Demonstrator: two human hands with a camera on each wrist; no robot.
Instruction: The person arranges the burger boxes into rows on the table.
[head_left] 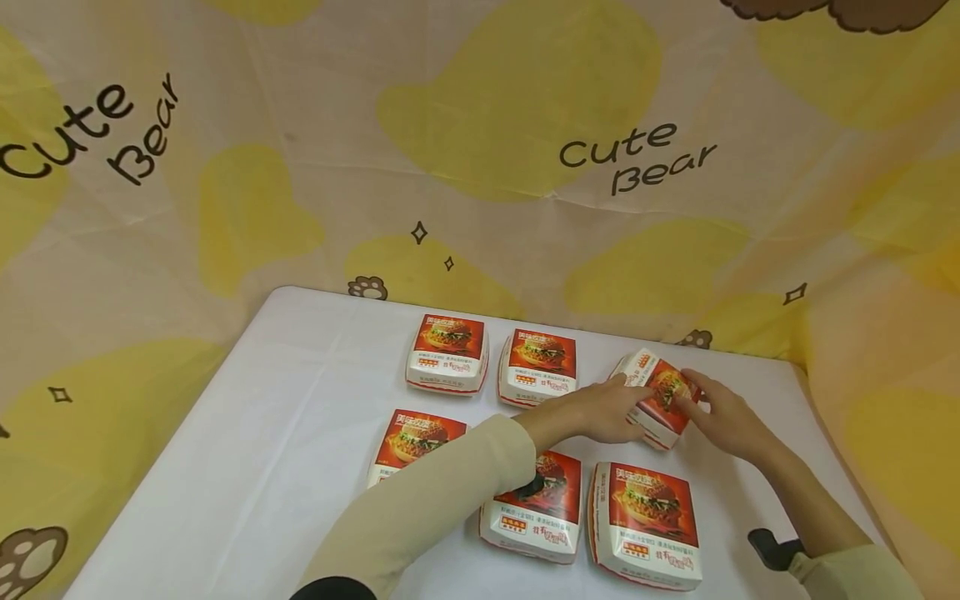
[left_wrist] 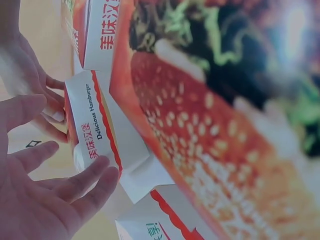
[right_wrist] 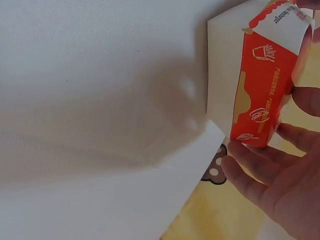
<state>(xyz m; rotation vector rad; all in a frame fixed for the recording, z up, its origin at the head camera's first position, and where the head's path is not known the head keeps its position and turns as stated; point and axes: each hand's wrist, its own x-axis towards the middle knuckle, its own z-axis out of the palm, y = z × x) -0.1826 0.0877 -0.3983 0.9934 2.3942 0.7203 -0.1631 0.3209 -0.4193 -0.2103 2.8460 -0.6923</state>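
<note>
A red and white hamburger box (head_left: 663, 395) sits at the right end of the back row, turned at an angle to the others. My right hand (head_left: 726, 418) pinches its right corner, thumb on top and fingers along the side. In the right wrist view, the fingertips (right_wrist: 242, 152) touch the red side panel of that box (right_wrist: 267, 82). On the other side, my left hand (head_left: 609, 410) is at the box's left edge. Its fingers look spread and fairly straight in the left wrist view, where the hand (left_wrist: 45, 195) overlaps the box's white side.
Two more hamburger boxes stand in the back row, left (head_left: 447, 353) and middle (head_left: 537, 365). The front row has a left box (head_left: 411, 437), a middle box (head_left: 531, 527) partly under my left forearm, and a right box (head_left: 647, 525). A patterned cloth (head_left: 480, 150) rises behind the white table (head_left: 247, 467).
</note>
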